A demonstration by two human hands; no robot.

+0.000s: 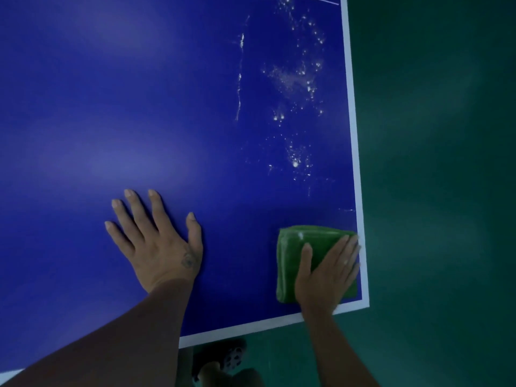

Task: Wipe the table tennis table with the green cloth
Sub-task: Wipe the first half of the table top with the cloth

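Note:
The blue table tennis table [111, 107] fills most of the view, with a white border line along its right and near edges. A folded green cloth [290, 255] lies flat at the table's near right corner. My right hand [326, 272] presses on the cloth with straight fingers that reach the right border. My left hand [159, 241] rests flat on the bare blue surface to the left, fingers spread. White specks and streaks [296, 79] are scattered over the surface beyond the cloth, along the right side.
Green floor [435, 163] lies to the right of the table and below its near edge. A dark shoe [223, 356] shows on the floor just under the near edge.

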